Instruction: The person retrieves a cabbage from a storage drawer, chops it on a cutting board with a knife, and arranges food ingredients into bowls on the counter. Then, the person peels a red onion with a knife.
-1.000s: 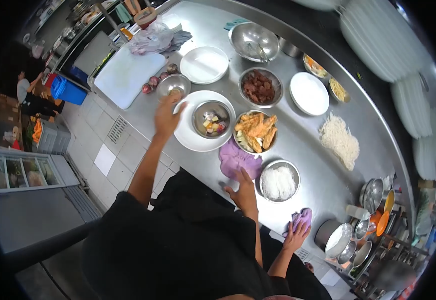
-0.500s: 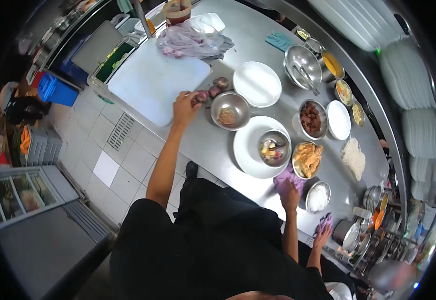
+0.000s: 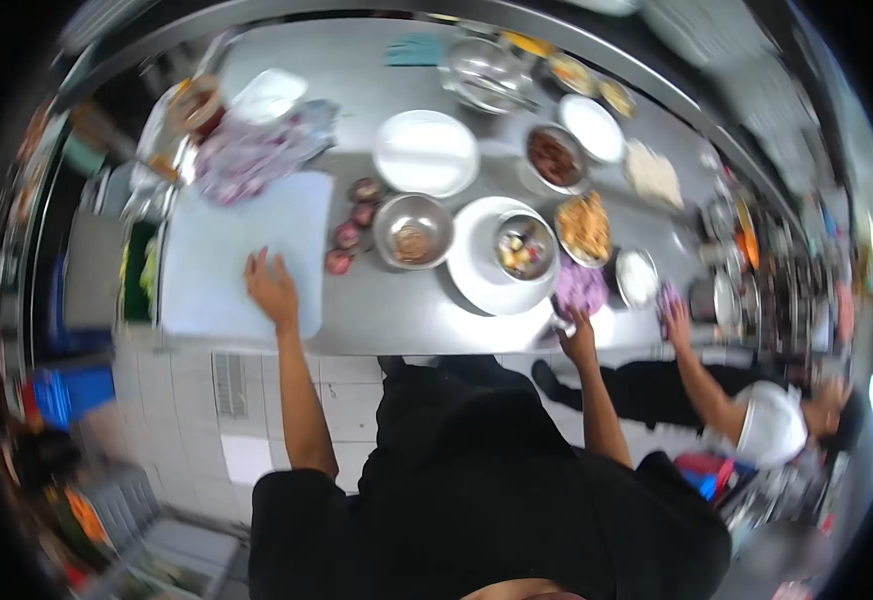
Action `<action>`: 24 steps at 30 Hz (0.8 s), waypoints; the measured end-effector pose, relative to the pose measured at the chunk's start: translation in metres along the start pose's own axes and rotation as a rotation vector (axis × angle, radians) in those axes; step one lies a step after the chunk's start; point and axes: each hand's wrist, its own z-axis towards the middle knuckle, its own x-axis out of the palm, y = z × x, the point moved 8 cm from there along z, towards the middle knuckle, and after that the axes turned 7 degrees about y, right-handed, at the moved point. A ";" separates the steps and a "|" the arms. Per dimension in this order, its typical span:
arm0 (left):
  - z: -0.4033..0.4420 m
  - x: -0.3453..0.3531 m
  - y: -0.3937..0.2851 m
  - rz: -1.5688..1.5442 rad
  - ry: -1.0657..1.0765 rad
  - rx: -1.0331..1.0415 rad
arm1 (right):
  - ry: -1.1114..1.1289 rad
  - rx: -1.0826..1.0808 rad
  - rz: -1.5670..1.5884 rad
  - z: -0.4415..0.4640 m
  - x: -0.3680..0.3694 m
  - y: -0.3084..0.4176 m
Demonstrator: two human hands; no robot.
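Observation:
My left hand (image 3: 273,290) hovers above or rests on the white cutting board (image 3: 222,225), fingers spread and holding nothing. Several red onions (image 3: 347,236) lie in a row beside the board, close to a steel bowl (image 3: 415,205) with a little brown food in it. At the table's front edge, my right hand (image 3: 579,340) reaches to the near side of a crumpled purple cloth (image 3: 582,287). Its thumb and fingers look apart, though blurred. Near the cloth is a large white plate (image 3: 469,280), bearing a steel bowl of chopped pieces (image 3: 524,247).
A plastic bag (image 3: 257,155) lies behind the board. Farther back are a white plate (image 3: 427,152) and a steel mixing bowl (image 3: 485,75). Bowls of dark meat (image 3: 553,157), orange-yellow food (image 3: 585,228) and white food (image 3: 638,278) stand rightward. A co-worker's hand (image 3: 675,322) touches another purple cloth.
My left hand has left the onions, moved over the cutting board and spread its fingers. My right hand stays by the purple cloth, now nearer its edge. The view has turned.

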 end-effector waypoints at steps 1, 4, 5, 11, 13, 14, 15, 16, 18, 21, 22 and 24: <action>-0.002 0.006 0.002 0.025 0.050 0.042 | -0.045 -0.039 -0.045 0.002 0.003 -0.002; -0.005 0.007 0.002 -0.004 0.039 0.085 | -0.141 0.101 -0.058 0.006 -0.006 0.006; -0.007 0.007 0.002 -0.005 0.051 0.088 | -0.127 0.191 -0.036 0.005 -0.013 0.015; -0.010 0.039 0.052 0.052 0.047 0.266 | -0.172 0.524 0.049 0.006 0.013 -0.016; -0.005 0.037 0.042 0.052 0.096 0.212 | -0.300 0.557 0.103 0.003 -0.005 -0.002; -0.007 0.030 0.030 0.067 0.087 0.192 | -0.251 0.504 0.031 0.009 0.005 -0.010; -0.007 0.029 0.029 0.140 0.108 0.151 | -0.289 0.469 0.035 0.007 0.002 -0.007; -0.006 0.026 0.025 0.155 0.117 0.151 | -0.273 0.453 0.033 0.008 0.003 -0.009; -0.007 0.027 0.020 0.152 0.101 0.182 | -0.300 0.447 0.053 0.004 -0.001 -0.008; -0.006 0.026 0.017 0.167 0.127 0.143 | -0.259 0.452 0.020 0.005 0.002 -0.011; -0.007 0.026 0.016 0.164 0.125 0.136 | -0.265 0.457 0.027 0.001 -0.007 -0.010; -0.006 0.024 0.016 0.157 0.118 0.128 | 0.011 0.362 0.138 0.006 -0.022 -0.002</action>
